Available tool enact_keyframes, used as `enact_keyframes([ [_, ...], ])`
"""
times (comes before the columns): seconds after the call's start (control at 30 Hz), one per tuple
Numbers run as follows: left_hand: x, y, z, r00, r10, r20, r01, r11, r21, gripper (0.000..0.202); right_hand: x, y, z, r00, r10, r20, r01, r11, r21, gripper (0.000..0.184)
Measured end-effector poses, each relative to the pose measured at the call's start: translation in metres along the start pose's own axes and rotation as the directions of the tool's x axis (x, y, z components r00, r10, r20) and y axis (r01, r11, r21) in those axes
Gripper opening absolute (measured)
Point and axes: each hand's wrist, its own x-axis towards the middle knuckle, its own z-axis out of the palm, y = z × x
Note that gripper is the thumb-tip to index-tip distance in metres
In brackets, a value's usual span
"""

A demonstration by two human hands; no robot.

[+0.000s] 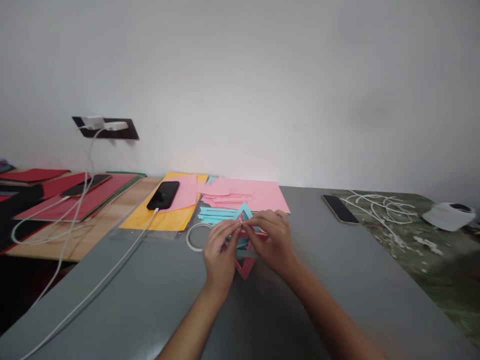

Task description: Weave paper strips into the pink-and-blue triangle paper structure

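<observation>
Two hands meet at the middle of the grey table (337, 280), and the paper figure between them looks only partly assembled. Going from the left: red sheets (75, 197) lie on the wooden surface with a dark phone (85, 185) on top, and white cables run down from chargers plugged into a wall socket (105, 126). Next comes a yellow sheet (150, 217) carrying a black phone (163, 194) on its cable, then a white ring (193, 237), perhaps a tape roll, lying flat just left of the hands.

The left hand (221, 252) pinches the paper figure (244, 267) with thumb and fingertips closed on its upper part. The figure is made of interlocked pink and blue triangular frames: a blue peak shows above the fingers, a pink point hangs below them, and the middle is hidden by the hands. The right hand (273, 242) is clamped on the same figure from the other side, fingertips almost touching those of the left.

As a judgement, several frames are already joined, since at least one blue and one pink piece hold together. More seems left: a bunch of blue strips (215, 214) lies unused just behind the hands, and loose pink strips (225, 196) rest on the large pink sheet (266, 197) beyond. Whether the frames are glued or merely slotted cannot be told.

Further right lie another phone (340, 208), a tangle of white cords (378, 205) and a white device (448, 215) on a marbled green surface.
</observation>
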Motion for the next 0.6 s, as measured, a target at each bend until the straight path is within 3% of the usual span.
enact_keyframes([
  [0.33, -0.0005, -0.0007, 0.0001, 0.999, -0.016, -0.032, 0.018, 0.998, 0.060, 0.007, -0.0004, 0.0097, 0.0055, 0.999, -0.005, 0.054, 0.002, 0.999, 0.050, 0.010],
  [0.6, 0.0005, -0.0029, -0.0009, 0.997, 0.080, 0.001, -0.079, 0.982, 0.171, 0.014, 0.0018, 0.0086, 0.0010, 0.998, 0.050, -0.027, -0.049, 0.998, 0.039, 0.011],
])
